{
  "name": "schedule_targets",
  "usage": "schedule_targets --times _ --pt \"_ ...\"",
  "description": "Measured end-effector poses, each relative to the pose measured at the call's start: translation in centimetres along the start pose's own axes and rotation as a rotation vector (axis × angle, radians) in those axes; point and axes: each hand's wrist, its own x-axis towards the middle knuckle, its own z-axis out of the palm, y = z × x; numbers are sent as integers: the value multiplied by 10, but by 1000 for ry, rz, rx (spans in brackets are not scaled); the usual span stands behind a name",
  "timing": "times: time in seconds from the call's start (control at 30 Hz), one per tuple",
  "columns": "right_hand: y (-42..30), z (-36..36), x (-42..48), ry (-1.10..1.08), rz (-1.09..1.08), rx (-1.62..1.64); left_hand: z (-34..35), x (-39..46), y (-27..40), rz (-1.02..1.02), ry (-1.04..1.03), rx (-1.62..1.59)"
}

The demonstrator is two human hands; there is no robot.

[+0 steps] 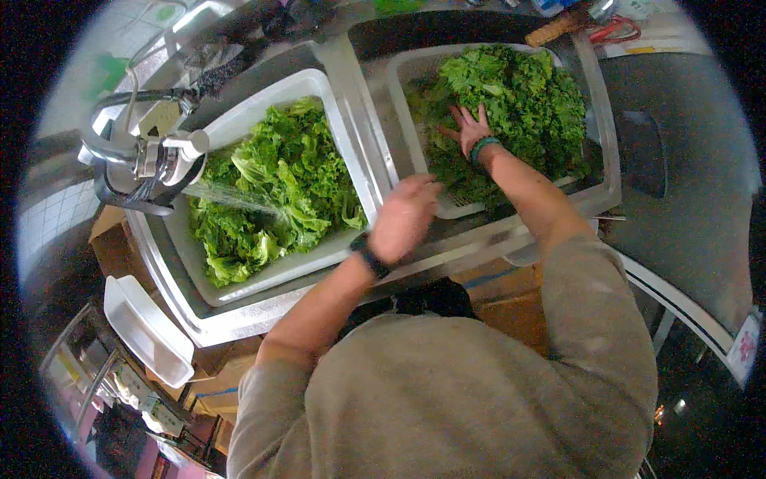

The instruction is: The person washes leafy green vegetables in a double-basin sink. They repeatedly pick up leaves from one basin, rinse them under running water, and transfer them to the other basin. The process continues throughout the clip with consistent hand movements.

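My right hand (474, 133), fingers spread, rests against the left side of a heap of curly leafy greens (520, 102) in a pale plastic basket (413, 129) set in the right sink. My left hand (407, 217), blurred and with a dark band at the wrist, hovers near the basket's front left corner; its finger pose is unclear. In the left sink a white plastic tub (320, 90) holds more leafy greens (287, 179). Water sprays onto them from a faucet (173, 155) at the left.
A metal divider (365, 114) separates the sinks. An empty white container (146, 332) leans by the sink's left side, near cardboard boxes (116, 245). Behind the right sink lie a wooden-handled tool (553, 30) and a red-handled tool (616, 30). A grey surface (688, 149) extends at the right.
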Motion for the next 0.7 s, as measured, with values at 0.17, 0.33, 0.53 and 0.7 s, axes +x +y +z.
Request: schedule_targets --times 0.17,0.33,0.53,0.7 --pt "-30 -48 -8 -254 73 67 85 55 14 -358 -565 342" --pt "-30 73 2 52 151 -135 147 40 -17 -75 -999 451" --pt "13 118 -9 411 36 102 137 33 -19 -32 -1028 495" --pt "10 91 -32 480 -81 2 144 27 -20 -128 -844 513"
